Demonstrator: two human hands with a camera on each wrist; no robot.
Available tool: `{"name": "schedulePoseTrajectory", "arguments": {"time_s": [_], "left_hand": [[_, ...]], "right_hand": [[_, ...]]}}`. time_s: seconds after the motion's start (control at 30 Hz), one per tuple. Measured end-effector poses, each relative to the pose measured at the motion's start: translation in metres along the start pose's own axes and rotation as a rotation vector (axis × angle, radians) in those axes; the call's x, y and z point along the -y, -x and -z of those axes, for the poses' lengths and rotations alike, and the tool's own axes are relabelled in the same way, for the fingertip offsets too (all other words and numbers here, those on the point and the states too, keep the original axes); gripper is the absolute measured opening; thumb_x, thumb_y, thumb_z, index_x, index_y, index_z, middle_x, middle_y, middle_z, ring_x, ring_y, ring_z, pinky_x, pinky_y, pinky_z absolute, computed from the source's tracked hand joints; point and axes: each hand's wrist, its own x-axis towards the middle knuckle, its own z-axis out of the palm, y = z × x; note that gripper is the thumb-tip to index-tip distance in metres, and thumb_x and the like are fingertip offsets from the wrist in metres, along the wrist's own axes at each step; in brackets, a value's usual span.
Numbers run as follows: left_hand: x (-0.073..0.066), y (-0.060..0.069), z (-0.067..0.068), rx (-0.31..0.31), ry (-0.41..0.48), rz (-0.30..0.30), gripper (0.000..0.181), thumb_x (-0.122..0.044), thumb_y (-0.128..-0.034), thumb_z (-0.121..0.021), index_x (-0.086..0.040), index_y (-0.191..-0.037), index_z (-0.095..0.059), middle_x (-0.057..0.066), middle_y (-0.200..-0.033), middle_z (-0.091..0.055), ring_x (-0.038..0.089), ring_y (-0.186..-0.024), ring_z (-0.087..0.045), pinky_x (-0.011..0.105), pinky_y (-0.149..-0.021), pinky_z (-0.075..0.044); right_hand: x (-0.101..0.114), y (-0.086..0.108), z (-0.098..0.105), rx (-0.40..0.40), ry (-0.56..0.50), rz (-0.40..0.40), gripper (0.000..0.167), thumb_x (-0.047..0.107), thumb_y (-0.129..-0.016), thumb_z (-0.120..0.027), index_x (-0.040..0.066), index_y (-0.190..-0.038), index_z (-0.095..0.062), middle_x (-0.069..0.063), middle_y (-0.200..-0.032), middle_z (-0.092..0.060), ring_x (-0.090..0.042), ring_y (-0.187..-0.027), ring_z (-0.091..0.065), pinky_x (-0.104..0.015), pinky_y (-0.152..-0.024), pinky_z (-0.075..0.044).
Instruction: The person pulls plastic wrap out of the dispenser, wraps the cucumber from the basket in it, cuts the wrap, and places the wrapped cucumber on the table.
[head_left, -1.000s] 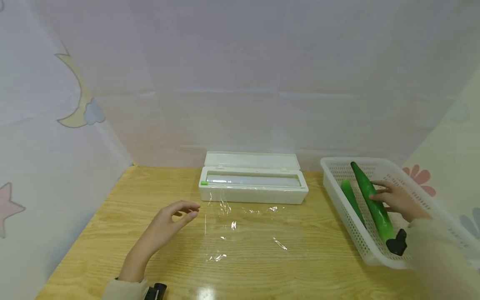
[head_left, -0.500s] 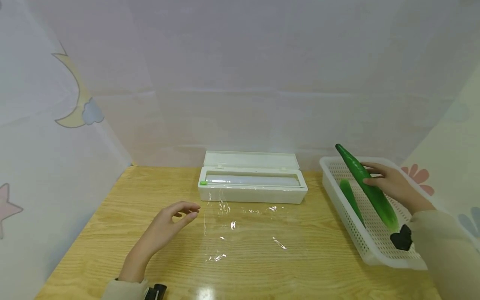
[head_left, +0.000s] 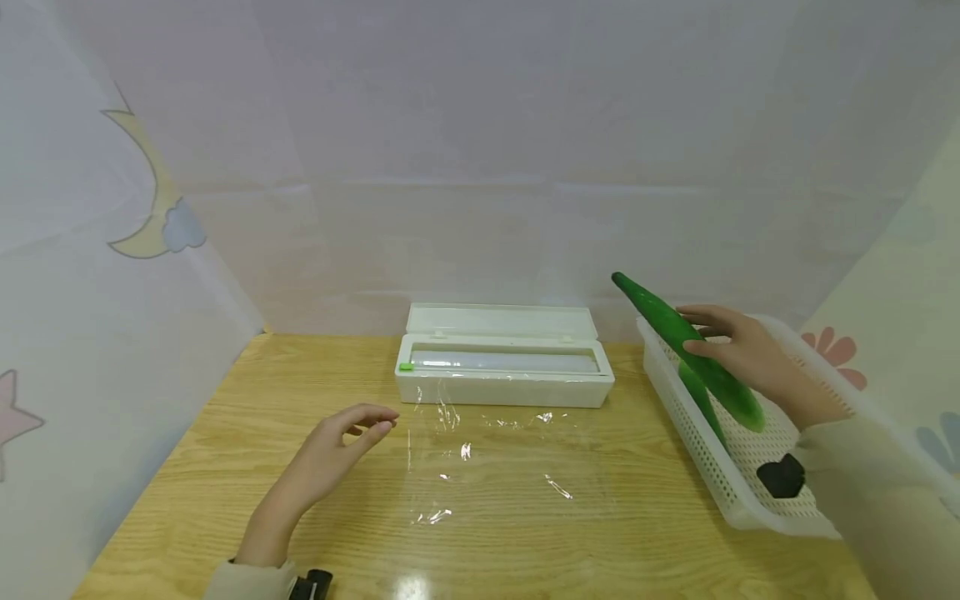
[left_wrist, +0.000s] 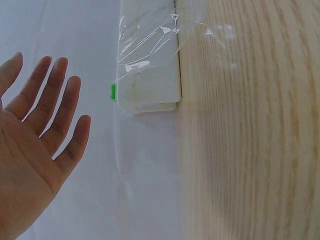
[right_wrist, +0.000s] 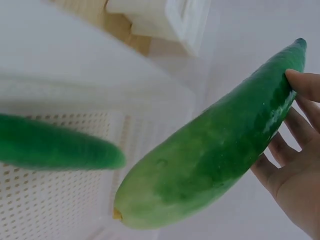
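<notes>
My right hand (head_left: pixel 738 350) grips a long green cucumber (head_left: pixel 663 325) around its middle, holding it tilted above the white perforated basket (head_left: pixel 678 425). In the right wrist view the cucumber (right_wrist: pixel 215 145) shows a pale, blunt end and a dark, narrow tip. A second cucumber (head_left: pixel 701 400) lies inside the basket. My left hand (head_left: pixel 337 450) hovers over the table with relaxed fingers, holding nothing. Just right of it, a sheet of clear cling film (head_left: pixel 510 467) lies across the wood, drawn from the white dispenser box (head_left: pixel 506 392). In the left wrist view the left hand's fingers (left_wrist: pixel 55 95) are spread.
The dispenser's lid (head_left: pixel 502 320) stands raised at the back, with a green slider (head_left: pixel 407 367) on the box's left end. A wood-grain table (head_left: pixel 315 375) carries everything. Pale printed sheets (head_left: pixel 480 208) enclose the back and sides.
The right hand has taken the large cucumber, lifted it from the basket and carried it up and left toward the basket's left rim. The left hand has stayed in place.
</notes>
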Motion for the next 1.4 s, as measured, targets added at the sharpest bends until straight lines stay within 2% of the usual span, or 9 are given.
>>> {"name": "schedulePoseTrajectory", "arguments": {"time_s": [0.13,0.33,0.57,0.73,0.8,1.07,1.3,1.4], "left_hand": [[0.001,0.0,0.0,-0.002,0.001,-0.006,0.029,-0.042,-0.1017,-0.054,-0.026,-0.122,-0.067,-0.009,-0.115,-0.067,0.022,-0.113,-0.058,0.055,-0.093,-0.046],[0.003,0.0,0.0,-0.003,0.003,-0.011,0.031,-0.042,-0.102,-0.053,-0.024,-0.124,-0.066,-0.008,-0.116,-0.067,0.023,-0.113,-0.057,0.055,-0.093,-0.047],[0.005,-0.002,0.001,-0.009,0.001,-0.018,0.033,-0.042,-0.1021,-0.053,-0.021,-0.124,-0.067,-0.008,-0.116,-0.067,0.023,-0.112,-0.058,0.054,-0.092,-0.047],[0.005,-0.003,-0.001,-0.037,0.01,-0.048,0.028,-0.037,-0.1022,-0.055,-0.022,-0.121,-0.068,-0.009,-0.113,-0.067,0.018,-0.107,-0.059,0.05,-0.092,-0.047],[0.006,-0.003,-0.001,-0.047,0.012,-0.058,0.027,-0.035,-0.1022,-0.056,-0.02,-0.121,-0.068,-0.009,-0.113,-0.068,0.017,-0.106,-0.06,0.049,-0.092,-0.047],[0.008,-0.003,0.0,-0.055,0.007,-0.063,0.028,-0.036,-0.1026,-0.055,-0.02,-0.121,-0.068,-0.009,-0.113,-0.068,0.018,-0.107,-0.061,0.05,-0.092,-0.047],[0.007,0.0,0.006,-0.078,-0.005,-0.056,0.029,-0.034,-0.1034,-0.054,-0.017,-0.123,-0.067,-0.005,-0.116,-0.068,0.019,-0.108,-0.061,0.049,-0.092,-0.047],[0.008,0.0,0.005,-0.073,0.008,-0.058,0.03,-0.033,-0.1035,-0.054,-0.015,-0.123,-0.067,-0.004,-0.119,-0.068,0.021,-0.108,-0.06,0.05,-0.092,-0.047]], "right_hand": [[0.022,-0.001,-0.006,0.024,0.009,0.026,0.057,0.03,-0.101,-0.06,0.008,-0.15,-0.041,-0.023,-0.147,-0.043,-0.045,-0.126,-0.045,-0.064,-0.089,-0.045],[0.053,-0.001,-0.018,0.034,0.003,0.086,0.051,0.022,-0.1,-0.063,0.007,-0.146,-0.047,-0.021,-0.143,-0.048,-0.04,-0.124,-0.049,-0.057,-0.092,-0.048],[0.078,0.0,-0.035,0.04,0.013,0.195,0.047,0.015,-0.096,-0.068,0.011,-0.141,-0.054,-0.016,-0.128,-0.061,-0.033,-0.11,-0.059,-0.045,-0.083,-0.053],[0.094,0.002,-0.05,0.065,0.004,0.224,0.047,0.008,-0.092,-0.072,0.011,-0.137,-0.058,-0.019,-0.121,-0.063,-0.036,-0.101,-0.064,-0.047,-0.078,-0.056],[0.098,0.003,-0.056,0.077,-0.01,0.233,0.047,0.007,-0.09,-0.073,0.011,-0.135,-0.059,-0.019,-0.121,-0.063,-0.036,-0.099,-0.065,-0.046,-0.076,-0.056],[0.102,-0.002,-0.095,0.111,-0.115,0.326,0.047,-0.002,-0.085,-0.075,0.01,-0.129,-0.065,-0.01,-0.123,-0.066,-0.031,-0.11,-0.06,-0.043,-0.082,-0.053],[0.11,-0.004,-0.132,0.181,-0.191,0.298,0.044,-0.002,-0.085,-0.075,0.011,-0.126,-0.067,-0.01,-0.123,-0.066,-0.03,-0.11,-0.06,-0.045,-0.086,-0.053],[0.11,-0.003,-0.144,0.211,-0.205,0.276,0.043,-0.003,-0.085,-0.074,0.012,-0.126,-0.068,-0.01,-0.12,-0.067,-0.03,-0.106,-0.061,-0.042,-0.084,-0.053]]}}
